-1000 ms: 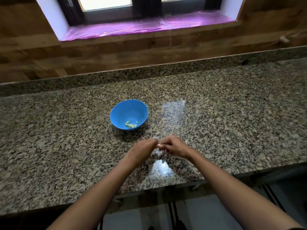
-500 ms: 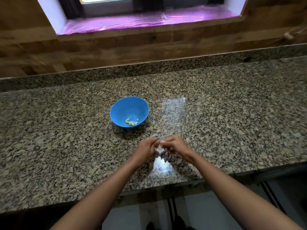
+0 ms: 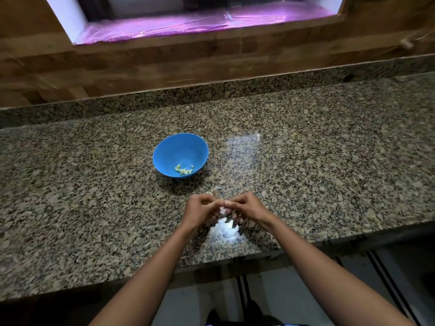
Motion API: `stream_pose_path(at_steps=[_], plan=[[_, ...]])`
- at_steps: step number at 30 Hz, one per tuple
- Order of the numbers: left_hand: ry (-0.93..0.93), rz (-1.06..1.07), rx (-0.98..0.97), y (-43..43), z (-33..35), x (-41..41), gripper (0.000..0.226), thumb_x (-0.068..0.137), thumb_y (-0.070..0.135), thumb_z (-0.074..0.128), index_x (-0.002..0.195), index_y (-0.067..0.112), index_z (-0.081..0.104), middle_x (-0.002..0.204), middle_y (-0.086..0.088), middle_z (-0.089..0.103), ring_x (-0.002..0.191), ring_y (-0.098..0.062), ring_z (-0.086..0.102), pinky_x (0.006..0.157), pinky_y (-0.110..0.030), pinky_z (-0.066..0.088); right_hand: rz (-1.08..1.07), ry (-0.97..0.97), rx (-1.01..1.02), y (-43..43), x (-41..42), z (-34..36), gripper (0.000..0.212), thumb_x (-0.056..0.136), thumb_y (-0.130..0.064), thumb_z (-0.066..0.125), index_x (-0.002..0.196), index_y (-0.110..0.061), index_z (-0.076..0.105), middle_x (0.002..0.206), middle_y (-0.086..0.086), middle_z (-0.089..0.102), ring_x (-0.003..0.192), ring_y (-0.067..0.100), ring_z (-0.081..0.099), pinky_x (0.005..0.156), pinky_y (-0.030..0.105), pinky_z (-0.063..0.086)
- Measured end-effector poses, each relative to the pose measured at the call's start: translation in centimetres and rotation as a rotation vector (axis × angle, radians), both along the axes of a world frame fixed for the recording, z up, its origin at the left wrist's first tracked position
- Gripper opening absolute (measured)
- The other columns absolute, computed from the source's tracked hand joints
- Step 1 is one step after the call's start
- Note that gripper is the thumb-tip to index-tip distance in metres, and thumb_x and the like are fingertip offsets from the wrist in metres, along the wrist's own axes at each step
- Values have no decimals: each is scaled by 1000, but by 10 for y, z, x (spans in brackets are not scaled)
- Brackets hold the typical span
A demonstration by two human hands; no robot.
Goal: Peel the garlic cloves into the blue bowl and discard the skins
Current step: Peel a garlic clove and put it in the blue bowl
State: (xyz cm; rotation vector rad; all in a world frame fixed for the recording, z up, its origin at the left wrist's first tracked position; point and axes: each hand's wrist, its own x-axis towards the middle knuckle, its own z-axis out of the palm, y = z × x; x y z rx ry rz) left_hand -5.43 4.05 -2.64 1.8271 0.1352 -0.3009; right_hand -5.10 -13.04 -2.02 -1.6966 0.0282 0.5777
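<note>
In the head view, the left hand (image 3: 202, 211) and the right hand (image 3: 247, 207) are meeting fingertip to fingertip just above the speckled grey granite countertop (image 3: 329, 161). Both are curling their fingers in and pinching a small pale garlic clove (image 3: 223, 204) between them. Most of the clove is hidden, so I cannot tell how much skin is left on it.

The round blue plastic bowl (image 3: 164, 147) is sitting farther back and slightly left, apart from the hands. A few pale yellow-green peeled cloves (image 3: 184, 170) are lying in its near side.

A thin whitish scrap of skin (image 3: 215, 189) is lying between the bowl and the hands. A bright white patch (image 3: 226, 231) is showing just near of the hands; whether it is skins or glare is unclear.

The clove looks likely to be slick, so a hard pull could be sending it out of the pinch and over the near counter edge. Light skins could be drifting into the bowl during the drop. A careless reach might be nudging the bowl.
</note>
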Motion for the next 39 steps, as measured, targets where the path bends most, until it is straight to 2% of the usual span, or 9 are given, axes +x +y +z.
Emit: stream_pose_path(at_steps=[3,8,11,19,24,28,33,36,39], plan=[[26,-58,-40,-1,0,-4,9,86,7,65,86,0,70,71,-12,69,59,-17,63,51,-20,50,-64,-23,-39,1,-2,-2,10,88,-9,61,83,-8,69,69,8,66,44,8,53,41,18,44],[-204,-97,303,-6,2,0,13,87,20,64,82,13,74,70,-1,70,66,-22,67,59,-35,54,-150,-56,-144,6,-3,1,15,90,-14,59,95,-5,69,65,-1,63,37,-5,46,40,10,35],[-249,-67,311,-8,2,0,18,89,20,61,76,13,71,65,-6,67,62,-26,63,55,-39,51,-110,-116,-205,5,-1,5,12,89,-18,61,80,-15,69,60,-6,61,37,-3,43,41,12,33],[-244,-11,309,-18,1,-8,18,90,18,60,75,17,70,61,7,62,54,-6,53,50,-15,39,-213,-131,-197,3,-4,-1,12,87,-21,62,77,-22,68,65,-5,65,48,1,50,46,12,40],[-159,36,258,-21,5,-2,15,87,14,65,74,18,69,63,5,66,55,-6,61,55,-21,52,-219,-53,-162,-2,-10,-8,12,84,-15,66,89,-6,71,71,4,69,43,-1,53,42,9,38],[2,3,249,-21,-4,-10,14,84,4,68,95,11,72,82,-3,72,73,-15,69,67,-25,58,-329,-81,-155,-6,-12,-12,4,78,-14,71,80,-11,72,75,3,71,55,4,60,51,15,48],[-55,11,115,-29,0,-12,26,84,12,69,110,10,69,101,-3,71,86,-10,69,80,-29,57,-217,-72,-128,-11,-17,-13,9,83,-19,67,80,-11,72,74,10,72,52,19,60,50,26,49],[27,8,-35,-31,7,-13,25,77,6,73,101,0,70,93,-10,72,78,-13,70,70,-23,57,-91,-92,-167,-7,-17,-5,15,88,-19,63,78,-11,71,66,3,69,49,11,60,49,21,49],[102,47,-189,-27,10,-13,23,75,0,72,97,-2,71,90,-11,72,74,-11,70,65,-18,53,-133,75,24,-9,-18,1,21,94,-12,52,92,3,66,66,5,64,49,12,54,41,17,41]])
